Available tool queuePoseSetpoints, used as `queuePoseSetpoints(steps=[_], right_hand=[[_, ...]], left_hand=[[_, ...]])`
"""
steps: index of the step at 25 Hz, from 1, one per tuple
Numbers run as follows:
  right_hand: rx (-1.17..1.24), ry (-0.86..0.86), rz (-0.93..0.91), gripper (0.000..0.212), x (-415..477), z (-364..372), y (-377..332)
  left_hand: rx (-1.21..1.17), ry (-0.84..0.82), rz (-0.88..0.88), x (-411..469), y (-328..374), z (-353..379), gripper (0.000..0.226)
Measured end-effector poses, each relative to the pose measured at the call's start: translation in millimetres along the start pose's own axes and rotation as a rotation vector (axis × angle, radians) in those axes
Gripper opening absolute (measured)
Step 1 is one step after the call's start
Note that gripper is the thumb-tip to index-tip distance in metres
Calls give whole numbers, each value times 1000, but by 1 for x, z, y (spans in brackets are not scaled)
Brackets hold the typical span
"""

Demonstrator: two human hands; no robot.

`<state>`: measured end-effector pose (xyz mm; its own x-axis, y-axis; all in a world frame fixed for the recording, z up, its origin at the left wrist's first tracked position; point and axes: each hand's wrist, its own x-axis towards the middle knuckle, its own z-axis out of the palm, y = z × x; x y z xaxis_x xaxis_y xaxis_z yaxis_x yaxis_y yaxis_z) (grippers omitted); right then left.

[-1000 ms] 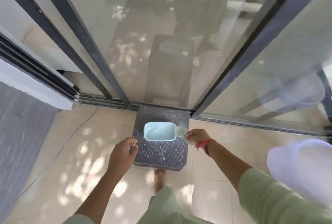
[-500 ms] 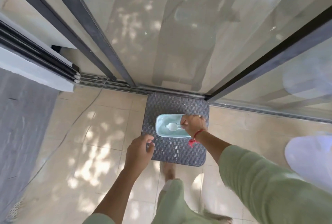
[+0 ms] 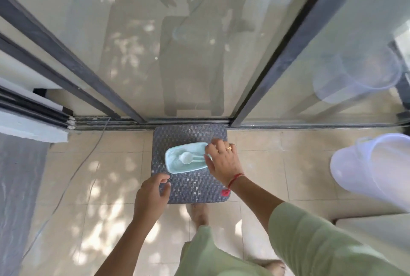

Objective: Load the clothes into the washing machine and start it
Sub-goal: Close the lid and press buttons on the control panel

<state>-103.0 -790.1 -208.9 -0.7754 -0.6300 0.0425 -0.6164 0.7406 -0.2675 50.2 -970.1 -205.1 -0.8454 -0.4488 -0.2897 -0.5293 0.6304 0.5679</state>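
The person wears pale green clothes with a loose right sleeve [image 3: 310,238], a red thread [image 3: 236,177] tied round the wrist, a gold ring [image 3: 229,147] on the right hand [image 3: 221,162], and a bare foot [image 3: 199,211].

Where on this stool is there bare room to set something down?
On the grey stool: the front strip, between left hand and right hand, and the back strip behind the blue tub. Crowded where the right hand covers the tub's end.
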Motion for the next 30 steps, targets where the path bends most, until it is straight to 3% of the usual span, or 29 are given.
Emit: queuePoseSetpoints(steps=[4, 8, 13, 21, 26, 30], right_hand=[[156, 228, 247, 13, -99, -64, 33], [254, 478, 518, 19, -215, -137, 76], [203, 799, 759, 23, -358, -232, 142], [-59, 1209, 990, 22, -585, -338, 236], [-191, 1416, 1136, 22, -671, -382, 285], [-278, 1491, 1191, 24, -717, -413, 328]], left_hand=[[-73, 81, 120, -22, 62, -3, 11], [-219, 185, 402, -71, 173, 6, 15], [-371, 78, 674, -164, 323, 81, 30], [-451, -216, 1044, -300, 514, 225, 31], [-458, -295, 1299, -357, 624, 274, 31], [-467, -400, 1404, -385, 709, 313, 30]])
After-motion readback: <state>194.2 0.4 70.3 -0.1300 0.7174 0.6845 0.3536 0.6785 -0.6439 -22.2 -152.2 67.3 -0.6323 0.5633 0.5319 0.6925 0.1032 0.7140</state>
